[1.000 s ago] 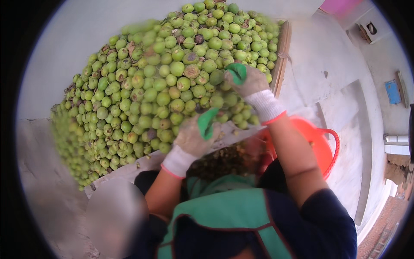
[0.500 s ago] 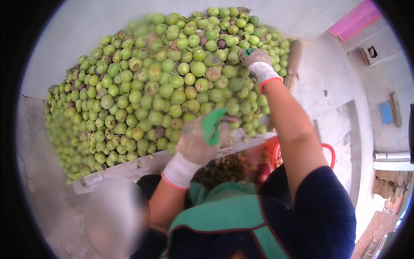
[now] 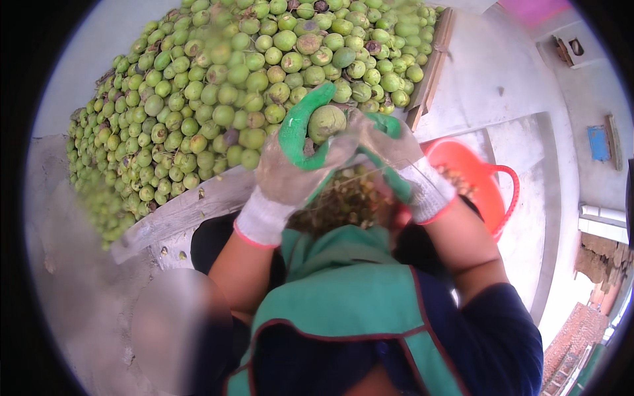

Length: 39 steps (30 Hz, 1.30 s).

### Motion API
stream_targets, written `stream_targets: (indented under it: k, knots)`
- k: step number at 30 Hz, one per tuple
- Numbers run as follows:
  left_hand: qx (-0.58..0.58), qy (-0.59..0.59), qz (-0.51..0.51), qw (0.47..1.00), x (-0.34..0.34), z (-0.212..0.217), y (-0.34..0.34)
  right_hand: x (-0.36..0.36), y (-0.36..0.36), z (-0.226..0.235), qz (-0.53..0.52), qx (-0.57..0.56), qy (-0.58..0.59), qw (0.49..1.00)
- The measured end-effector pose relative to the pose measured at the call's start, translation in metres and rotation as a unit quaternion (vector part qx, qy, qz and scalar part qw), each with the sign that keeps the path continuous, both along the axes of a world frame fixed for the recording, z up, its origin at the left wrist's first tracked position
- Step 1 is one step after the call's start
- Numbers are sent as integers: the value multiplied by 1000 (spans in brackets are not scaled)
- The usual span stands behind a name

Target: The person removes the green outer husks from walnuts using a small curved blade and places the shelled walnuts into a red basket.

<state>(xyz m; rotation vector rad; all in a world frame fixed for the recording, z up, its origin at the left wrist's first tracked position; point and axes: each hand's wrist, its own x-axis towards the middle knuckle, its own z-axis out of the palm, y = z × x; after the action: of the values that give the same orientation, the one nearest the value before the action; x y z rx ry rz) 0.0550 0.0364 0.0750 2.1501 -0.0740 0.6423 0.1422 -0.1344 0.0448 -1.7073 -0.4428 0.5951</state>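
Observation:
My left hand [image 3: 281, 162], in a white-cuffed work glove with green coating, curls its thumb and fingers around a round green fruit [image 3: 327, 124]. Close against it is my right hand [image 3: 389, 142], gloved alike, its fingers bent and meeting the left fingers at the fruit's right side. What the right fingers hold, if anything, is hidden. Just beyond both hands rises a large heap of green fruits [image 3: 191, 125], some with brown or dark patches.
A light board edge [image 3: 191, 198] runs along the heap's near side, and a wooden board [image 3: 432, 69] borders its right. Below my hands lies a mass of brown and green scraps [image 3: 337, 204]. A red tub [image 3: 475, 188] with pale pieces inside stands at the right.
My right hand has come back from the heap to meet the left. A fruit now sits in my left hand, which has risen slightly. The view has shifted, showing more of the red tub.

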Motion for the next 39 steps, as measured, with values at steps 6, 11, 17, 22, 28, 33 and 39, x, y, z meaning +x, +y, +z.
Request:
stream_targets:
  k: [6,11,17,22,28,33,39]
  knots:
    - [-31,-14,-46,998,-29,8,-2,-10,-42,34,1,162,15,987]
    - [-144,37,-45,988,-39,0,9,-8,-41,20,-33,-55,-280,958]
    - [-273,105,48,955,-37,0,53,40,-22,-29,38,-406,-385,828]
    - [85,40,114,989,-57,10,47,42,22,-49,132,-452,-457,755]
    - [-213,66,40,974,-77,8,61,46,63,-100,34,-444,-560,698]
    - [-384,91,-59,917,-81,-3,66,71,62,-114,-30,-425,-501,753]
    - [-574,71,-59,814,-75,-3,63,61,58,-79,28,-474,-501,724]
